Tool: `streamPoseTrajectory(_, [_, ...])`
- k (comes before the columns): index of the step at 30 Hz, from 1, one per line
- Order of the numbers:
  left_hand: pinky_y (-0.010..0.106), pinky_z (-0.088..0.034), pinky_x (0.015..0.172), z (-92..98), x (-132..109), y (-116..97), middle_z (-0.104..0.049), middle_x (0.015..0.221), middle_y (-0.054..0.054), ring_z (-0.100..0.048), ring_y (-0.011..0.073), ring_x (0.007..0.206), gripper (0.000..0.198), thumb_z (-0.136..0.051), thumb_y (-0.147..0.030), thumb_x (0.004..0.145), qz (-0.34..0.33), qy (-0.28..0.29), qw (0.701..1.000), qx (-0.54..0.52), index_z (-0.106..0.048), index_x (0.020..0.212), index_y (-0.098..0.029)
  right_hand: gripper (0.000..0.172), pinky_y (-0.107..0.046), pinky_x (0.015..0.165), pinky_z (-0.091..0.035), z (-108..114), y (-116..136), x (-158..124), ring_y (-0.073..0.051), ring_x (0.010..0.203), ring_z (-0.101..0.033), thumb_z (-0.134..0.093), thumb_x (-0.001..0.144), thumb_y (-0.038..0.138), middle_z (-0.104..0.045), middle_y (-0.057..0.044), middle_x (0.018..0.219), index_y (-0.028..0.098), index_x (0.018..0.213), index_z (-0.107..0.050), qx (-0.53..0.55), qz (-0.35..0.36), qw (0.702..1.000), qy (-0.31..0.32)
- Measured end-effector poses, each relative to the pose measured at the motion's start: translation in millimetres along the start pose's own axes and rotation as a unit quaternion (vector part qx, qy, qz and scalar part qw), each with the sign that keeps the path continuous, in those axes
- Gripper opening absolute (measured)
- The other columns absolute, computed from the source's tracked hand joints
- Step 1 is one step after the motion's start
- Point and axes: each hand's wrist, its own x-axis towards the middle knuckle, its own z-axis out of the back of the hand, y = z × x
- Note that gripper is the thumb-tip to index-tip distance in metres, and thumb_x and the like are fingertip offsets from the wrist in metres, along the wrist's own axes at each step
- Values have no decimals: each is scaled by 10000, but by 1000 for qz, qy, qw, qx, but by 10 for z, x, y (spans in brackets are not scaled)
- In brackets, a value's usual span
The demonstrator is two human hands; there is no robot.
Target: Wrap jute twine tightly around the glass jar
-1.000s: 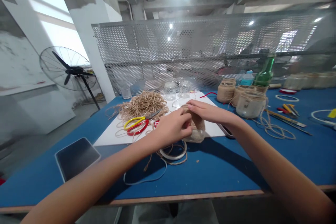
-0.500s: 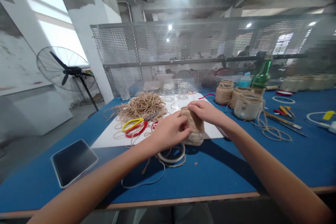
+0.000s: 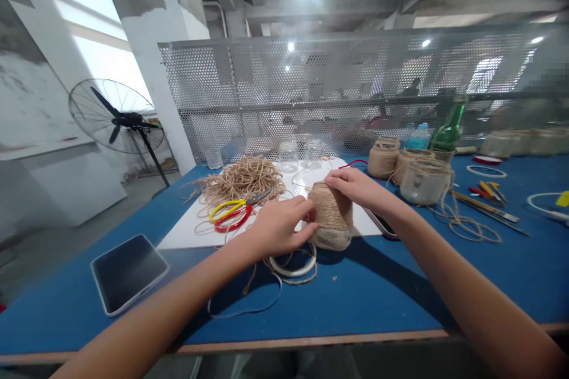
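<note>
A dark tablet [image 3: 128,272] lies at the left of the blue table [image 3: 400,284]; past it are a loose twine pile [image 3: 242,177] and red-and-yellow scissors [image 3: 229,213]. The left hand [image 3: 278,228] is loosely curled, fingertips pressed to the twine-wrapped jar [image 3: 331,216] – whether they pinch a strand cannot be told. The jar stands at the white sheet's [image 3: 186,228] near edge, its long axis near vertical. The right hand [image 3: 355,186] is closed over its top. Two clear jars [image 3: 288,154] behind look empty – no writing is legible.
</note>
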Motion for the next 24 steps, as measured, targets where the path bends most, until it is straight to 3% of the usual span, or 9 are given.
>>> streamPoseTrajectory(8, [230,-370,604,-58,-15,48,-614,777,-13,-553,124,668,120,-444,-299,837,3,6,1000,-4,-498,846,-192,232,-257,582,-323,1,26,-33,-122,597,-414,-447,762,358,-489,-2,643,158,670,-519,95,-43,994,13])
streamPoseTrajectory(17, [225,-367,552,-112,-1,46,-610,750,-11,-550,131,631,138,-470,-331,816,78,-25,996,-42,-469,830,-193,189,-261,665,-335,-37,-149,3,-128,670,-439,-471,767,340,-501,4,692,158,737,-514,227,4,973,34])
streamPoseTrajectory(24, [231,-369,567,-122,6,98,-593,725,-19,-543,132,634,172,-511,-356,775,105,-38,992,-66,-461,811,-195,146,-265,686,-327,-60,-204,26,-139,721,-432,-475,757,301,-484,-1,741,163,791,-510,262,3,964,38])
